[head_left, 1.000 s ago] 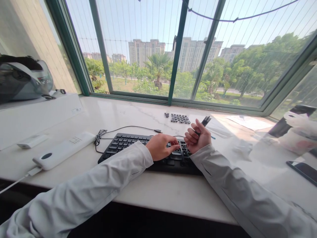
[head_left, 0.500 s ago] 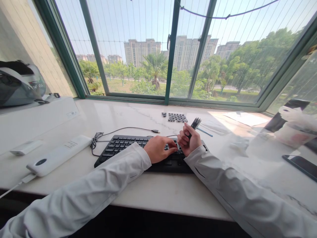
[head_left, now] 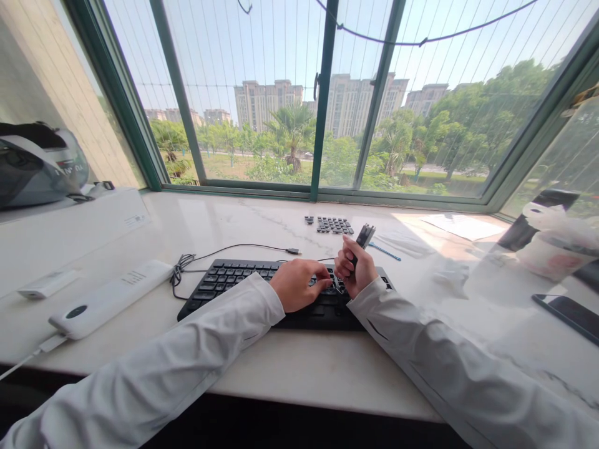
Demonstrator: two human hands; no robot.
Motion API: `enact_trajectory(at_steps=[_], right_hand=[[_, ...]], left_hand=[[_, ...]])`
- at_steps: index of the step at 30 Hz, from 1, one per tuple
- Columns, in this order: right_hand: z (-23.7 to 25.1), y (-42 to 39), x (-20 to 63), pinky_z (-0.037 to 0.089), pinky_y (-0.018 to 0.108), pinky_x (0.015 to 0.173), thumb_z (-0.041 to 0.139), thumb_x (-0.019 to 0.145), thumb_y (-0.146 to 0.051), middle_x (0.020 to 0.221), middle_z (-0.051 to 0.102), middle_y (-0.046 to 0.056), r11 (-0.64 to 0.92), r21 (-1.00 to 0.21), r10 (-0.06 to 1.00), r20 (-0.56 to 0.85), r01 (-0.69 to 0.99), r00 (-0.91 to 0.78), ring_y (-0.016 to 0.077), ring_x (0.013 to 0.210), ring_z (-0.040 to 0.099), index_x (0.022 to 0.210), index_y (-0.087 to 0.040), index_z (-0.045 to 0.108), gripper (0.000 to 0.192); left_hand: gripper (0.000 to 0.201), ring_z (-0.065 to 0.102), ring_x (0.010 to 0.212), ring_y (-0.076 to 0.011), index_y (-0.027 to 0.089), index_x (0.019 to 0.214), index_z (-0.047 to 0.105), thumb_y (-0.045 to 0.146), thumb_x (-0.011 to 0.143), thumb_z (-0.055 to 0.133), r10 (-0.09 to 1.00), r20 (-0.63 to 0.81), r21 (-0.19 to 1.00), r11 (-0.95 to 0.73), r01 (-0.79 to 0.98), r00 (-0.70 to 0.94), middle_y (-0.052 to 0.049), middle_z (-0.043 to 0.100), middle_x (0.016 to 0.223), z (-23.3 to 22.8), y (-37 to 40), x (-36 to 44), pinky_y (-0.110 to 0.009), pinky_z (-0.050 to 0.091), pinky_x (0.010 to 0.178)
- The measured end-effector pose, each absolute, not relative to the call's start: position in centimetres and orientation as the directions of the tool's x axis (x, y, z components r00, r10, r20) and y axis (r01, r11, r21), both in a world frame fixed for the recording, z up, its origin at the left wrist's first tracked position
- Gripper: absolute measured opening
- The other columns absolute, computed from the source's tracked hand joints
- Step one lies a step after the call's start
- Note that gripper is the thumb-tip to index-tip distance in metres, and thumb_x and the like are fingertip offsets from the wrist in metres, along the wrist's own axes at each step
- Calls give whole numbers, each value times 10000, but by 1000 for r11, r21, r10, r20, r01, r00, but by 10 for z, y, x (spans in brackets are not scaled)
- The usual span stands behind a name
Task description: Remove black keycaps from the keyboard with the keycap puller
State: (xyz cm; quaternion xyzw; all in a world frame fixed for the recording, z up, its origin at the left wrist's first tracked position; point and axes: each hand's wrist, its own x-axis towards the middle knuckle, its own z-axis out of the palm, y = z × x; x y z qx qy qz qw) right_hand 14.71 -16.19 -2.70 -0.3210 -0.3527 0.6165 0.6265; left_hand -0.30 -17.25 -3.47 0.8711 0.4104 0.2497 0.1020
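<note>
Single head view, looking forward and down, close over the keyboard toward the window

Left arm — white sleeve, entering from the lower left corner, running up and rightward across the near edge of the desk. Left hand: palm down, fingers bent and pointing right, tips pressed low toward the right hand.

Right arm — white sleeve, entering from the lower right corner, angled up and leftward. Right hand: raised on its wrist, fingers curled into a closed fist facing the left hand, thumb side uppermost. The two hands sit close, nearly touching, near the middle of the desk.
</note>
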Motion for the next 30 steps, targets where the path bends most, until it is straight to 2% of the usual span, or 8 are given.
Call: enact_trajectory(at_steps=[10, 14, 19, 22, 26, 30], right_hand=[[-38, -161, 143, 260, 215, 332, 663, 723, -389, 362, 231, -101, 46, -858, 998, 19, -512, 57, 59, 316, 247, 497, -222, 307, 453], [-40, -163, 139, 220, 211, 319, 676, 716, -384, 365, 226, -102, 100, -849, 994, 63, -519, 88, 52, 322, 217, 493, -223, 303, 463], [-35, -168, 138, 138, 204, 293, 696, 694, -417, 355, 213, -106, 90, -796, 992, 123, -599, -14, 44, 299, 179, 496, -221, 284, 497], [-34, -170, 138, 123, 203, 286, 694, 692, -441, 343, 202, -104, 98, -793, 990, 138, -601, -21, 40, 282, 172, 476, -222, 247, 542], [-38, -173, 134, 105, 209, 283, 708, 686, -474, 334, 190, -101, 164, -825, 983, 181, -541, 22, 35, 271, 168, 442, -225, 223, 598], [-48, -176, 130, 140, 218, 290, 692, 721, -502, 329, 260, -82, 303, -881, 948, 319, -364, 19, 44, 274, 226, 419, -213, 334, 550]], left_hand=[[209, 636, 752, -183, 212, 825, 703, 365, 830, 560, 786, 324, 366, -617, 696, 527, -27, 725, 846, -30, -175, -3, -267, 437, 656], [198, 643, 755, -185, 222, 808, 704, 354, 825, 557, 771, 325, 355, -636, 685, 548, -13, 728, 831, -31, -175, -4, -267, 434, 653], [135, 651, 766, -174, 222, 799, 692, 288, 799, 575, 706, 336, 364, -707, 606, 623, 5, 726, 823, -31, -173, -6, -249, 441, 678], [127, 654, 828, -175, 221, 858, 693, 272, 757, 634, 678, 325, 388, -732, 560, 660, 5, 724, 881, -31, -170, -7, -239, 457, 727], [247, 638, 853, -176, 245, 942, 726, 395, 748, 696, 669, 312, 403, -736, 544, 675, -13, 696, 949, -33, -164, -9, -245, 467, 773], [204, 632, 850, -159, 295, 884, 766, 426, 734, 725, 671, 322, 447, -729, 518, 668, 5, 687, 951, -37, -160, -10, -230, 459, 813]])
